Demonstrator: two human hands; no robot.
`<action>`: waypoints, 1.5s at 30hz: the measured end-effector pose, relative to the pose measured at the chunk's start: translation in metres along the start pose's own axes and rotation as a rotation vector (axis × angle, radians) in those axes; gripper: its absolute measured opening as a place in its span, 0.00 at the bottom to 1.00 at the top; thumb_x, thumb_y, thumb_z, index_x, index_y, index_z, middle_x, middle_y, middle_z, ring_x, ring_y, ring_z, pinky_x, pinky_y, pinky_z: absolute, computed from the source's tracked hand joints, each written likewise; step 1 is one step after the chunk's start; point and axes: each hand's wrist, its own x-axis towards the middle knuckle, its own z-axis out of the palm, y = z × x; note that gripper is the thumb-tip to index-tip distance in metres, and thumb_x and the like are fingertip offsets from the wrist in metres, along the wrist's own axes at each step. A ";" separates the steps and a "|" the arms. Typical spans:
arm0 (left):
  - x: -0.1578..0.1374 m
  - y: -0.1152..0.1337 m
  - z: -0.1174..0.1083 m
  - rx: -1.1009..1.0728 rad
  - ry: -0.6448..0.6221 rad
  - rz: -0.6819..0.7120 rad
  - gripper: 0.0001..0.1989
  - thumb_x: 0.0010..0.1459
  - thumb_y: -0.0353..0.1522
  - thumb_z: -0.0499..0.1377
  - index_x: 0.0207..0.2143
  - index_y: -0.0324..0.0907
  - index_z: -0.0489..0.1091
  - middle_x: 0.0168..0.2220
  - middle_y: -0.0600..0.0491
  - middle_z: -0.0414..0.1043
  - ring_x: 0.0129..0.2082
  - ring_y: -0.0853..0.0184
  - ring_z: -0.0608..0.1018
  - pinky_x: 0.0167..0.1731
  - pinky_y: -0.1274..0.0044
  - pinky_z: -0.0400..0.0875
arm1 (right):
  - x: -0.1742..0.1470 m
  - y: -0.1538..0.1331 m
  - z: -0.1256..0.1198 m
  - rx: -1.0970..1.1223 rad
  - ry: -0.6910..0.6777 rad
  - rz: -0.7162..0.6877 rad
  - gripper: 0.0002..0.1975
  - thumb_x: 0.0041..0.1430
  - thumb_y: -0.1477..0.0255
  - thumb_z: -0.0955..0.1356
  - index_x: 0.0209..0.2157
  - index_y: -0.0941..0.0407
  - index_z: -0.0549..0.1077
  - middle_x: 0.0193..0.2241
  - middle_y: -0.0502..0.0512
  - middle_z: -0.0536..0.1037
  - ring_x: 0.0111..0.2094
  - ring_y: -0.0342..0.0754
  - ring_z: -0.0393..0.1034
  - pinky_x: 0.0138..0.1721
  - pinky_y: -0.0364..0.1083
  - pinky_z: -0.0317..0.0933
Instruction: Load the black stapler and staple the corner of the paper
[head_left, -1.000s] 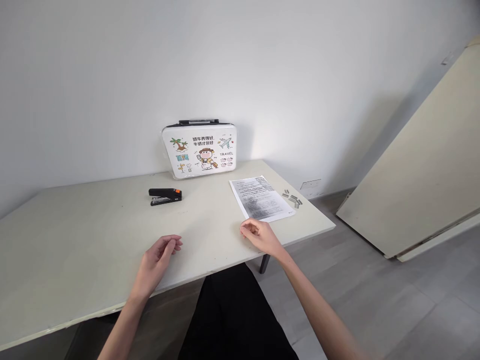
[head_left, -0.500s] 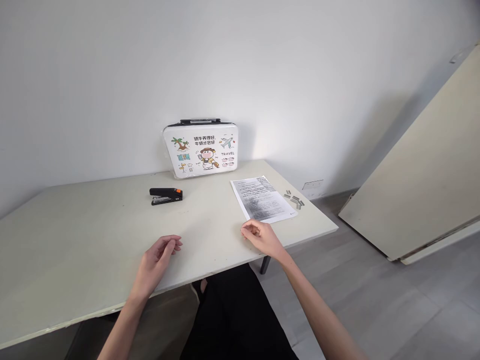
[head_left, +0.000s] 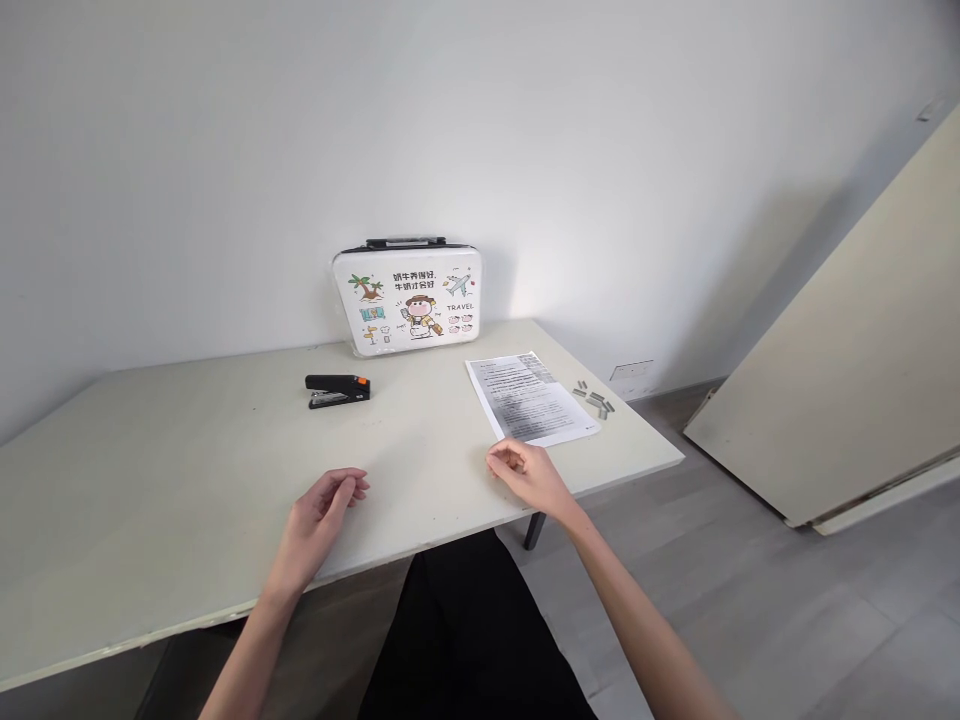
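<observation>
Near the front edge of the table, my left hand rests on its side, fingers loosely curled together and nothing visible in them. My right hand lies further right, its fingers curled in a closed, empty-looking shape beside the near edge of a printed paper sheet. Beyond my left hand sits a black stapler with an orange patch, its jaw facing left. Several small strips of staples are scattered to the right of the paper.
A white carrying case with cartoon prints and a black handle stands upright against the wall at the back of the table. To the right, a pale panel leans over the grey floor. A dark table leg shows below the edge.
The view has shifted slightly, so the things on the table appear a little further right. Both hands keep the same pose, and nothing on the table has been moved.
</observation>
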 end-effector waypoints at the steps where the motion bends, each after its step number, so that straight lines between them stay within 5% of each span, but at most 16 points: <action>1: 0.000 0.000 0.000 -0.002 0.000 -0.002 0.24 0.61 0.55 0.59 0.41 0.44 0.77 0.38 0.47 0.81 0.41 0.57 0.82 0.48 0.67 0.78 | 0.000 0.000 0.000 0.002 0.000 0.005 0.11 0.65 0.59 0.69 0.35 0.51 0.75 0.31 0.53 0.80 0.34 0.51 0.77 0.38 0.49 0.70; 23: 0.001 -0.010 -0.001 0.008 -0.005 0.007 0.24 0.63 0.54 0.58 0.42 0.44 0.77 0.39 0.49 0.81 0.41 0.59 0.82 0.48 0.69 0.79 | -0.001 0.002 0.002 -0.044 0.026 -0.011 0.13 0.67 0.58 0.67 0.36 0.52 0.74 0.31 0.53 0.80 0.35 0.51 0.77 0.36 0.47 0.68; 26: 0.000 -0.013 -0.001 0.002 -0.005 0.017 0.24 0.63 0.54 0.58 0.42 0.44 0.77 0.39 0.49 0.81 0.40 0.59 0.82 0.47 0.69 0.79 | 0.000 0.007 0.002 -0.188 0.171 -0.078 0.14 0.69 0.57 0.65 0.41 0.52 0.76 0.40 0.58 0.82 0.42 0.54 0.77 0.38 0.49 0.70; 30: 0.000 -0.014 -0.002 -0.007 -0.016 0.033 0.23 0.64 0.54 0.58 0.42 0.44 0.77 0.38 0.49 0.81 0.40 0.60 0.82 0.47 0.69 0.79 | -0.004 0.023 -0.001 -0.530 0.333 -0.133 0.21 0.74 0.58 0.61 0.58 0.54 0.73 0.62 0.65 0.75 0.64 0.62 0.67 0.61 0.62 0.64; 34: 0.000 -0.017 -0.003 0.037 -0.031 0.057 0.24 0.66 0.53 0.56 0.44 0.44 0.77 0.39 0.48 0.82 0.41 0.59 0.83 0.47 0.69 0.79 | -0.022 0.024 0.011 -0.815 0.198 -0.103 0.25 0.77 0.59 0.57 0.62 0.56 0.73 0.67 0.65 0.70 0.71 0.66 0.58 0.70 0.73 0.45; 37: 0.005 -0.021 0.001 0.150 -0.055 0.121 0.24 0.69 0.53 0.53 0.45 0.45 0.76 0.44 0.47 0.82 0.46 0.57 0.83 0.49 0.67 0.78 | -0.044 0.000 0.044 -0.815 0.100 -0.149 0.25 0.77 0.60 0.57 0.62 0.53 0.75 0.66 0.63 0.71 0.68 0.67 0.62 0.68 0.73 0.50; 41: 0.018 -0.030 0.011 0.398 -0.079 0.365 0.23 0.72 0.50 0.51 0.52 0.46 0.75 0.59 0.46 0.76 0.63 0.53 0.73 0.64 0.57 0.67 | -0.065 -0.046 0.088 -0.589 -0.084 -0.243 0.23 0.76 0.59 0.61 0.65 0.49 0.72 0.66 0.59 0.72 0.67 0.63 0.65 0.65 0.66 0.62; 45: 0.023 -0.039 0.007 0.668 -0.252 0.380 0.30 0.72 0.53 0.51 0.69 0.50 0.64 0.73 0.51 0.60 0.74 0.48 0.56 0.70 0.50 0.55 | -0.054 -0.059 0.072 -0.376 -0.154 -0.306 0.24 0.76 0.59 0.60 0.69 0.45 0.65 0.70 0.52 0.66 0.71 0.53 0.59 0.69 0.57 0.60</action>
